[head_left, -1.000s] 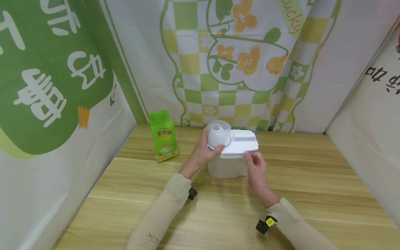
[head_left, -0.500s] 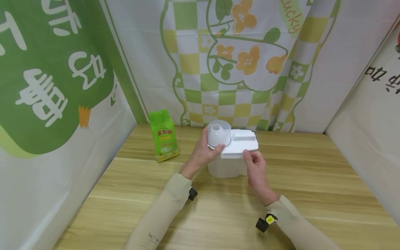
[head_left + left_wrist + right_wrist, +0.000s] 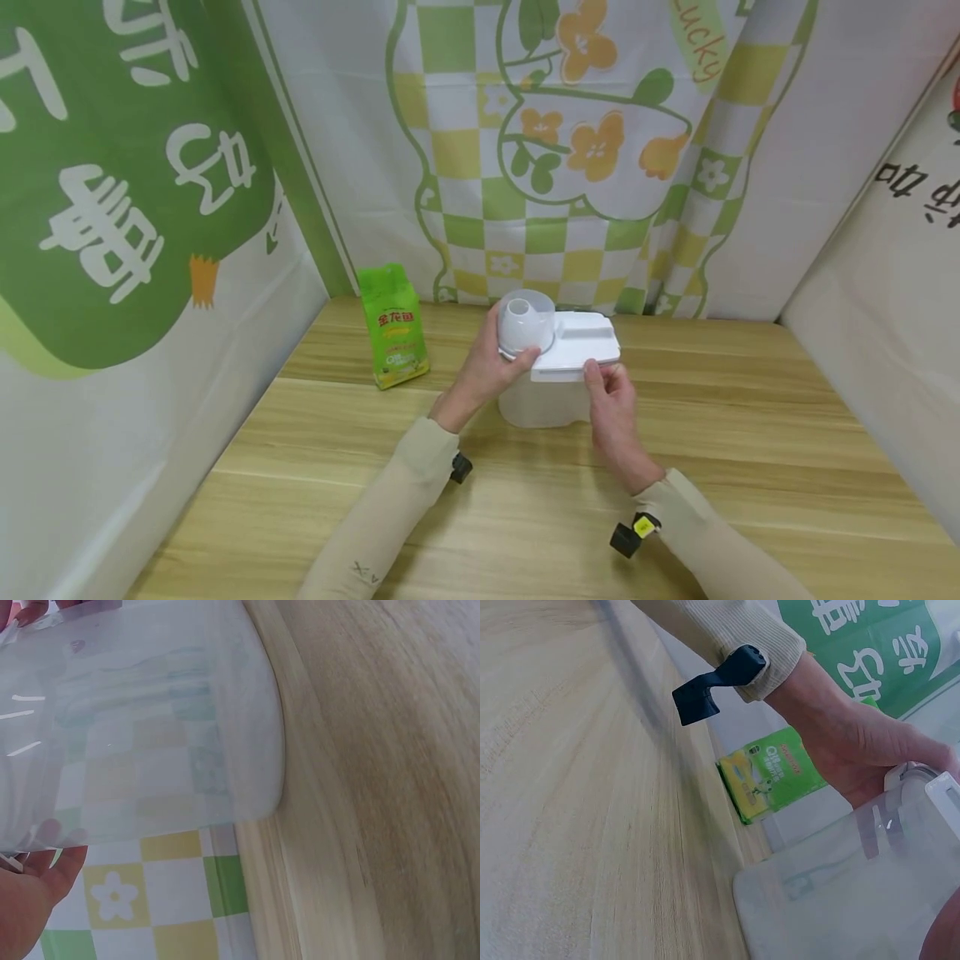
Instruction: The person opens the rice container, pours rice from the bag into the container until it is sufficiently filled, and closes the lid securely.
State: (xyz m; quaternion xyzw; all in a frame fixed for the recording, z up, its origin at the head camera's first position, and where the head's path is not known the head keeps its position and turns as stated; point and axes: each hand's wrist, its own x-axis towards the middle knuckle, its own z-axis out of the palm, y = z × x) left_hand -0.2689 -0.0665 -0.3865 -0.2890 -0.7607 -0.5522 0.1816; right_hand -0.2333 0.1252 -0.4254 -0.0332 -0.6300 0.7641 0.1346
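A translucent container (image 3: 540, 403) with a white lid (image 3: 577, 343) stands on the table; a clear cup (image 3: 526, 321) with a white inner piece sits at the lid's left end. My left hand (image 3: 487, 360) grips the container's upper left side, thumb on the rim by the cup. With thumb and bent fingers, my right hand (image 3: 615, 417) pinches the lid's front right edge. The left wrist view shows the clear wall (image 3: 142, 735) with left fingers beneath it. In the right wrist view, the left hand (image 3: 855, 742) wraps the container's top end.
A green bag (image 3: 395, 329) stands upright on the wooden table (image 3: 720, 450), left of the container. Behind the table hangs a checked, flowered curtain (image 3: 525, 233); printed cloth walls rise at the left and right.
The right hand and wrist have shifted very slightly left along the lid's front edge. The left hand keeps its grip and the container stays in place.
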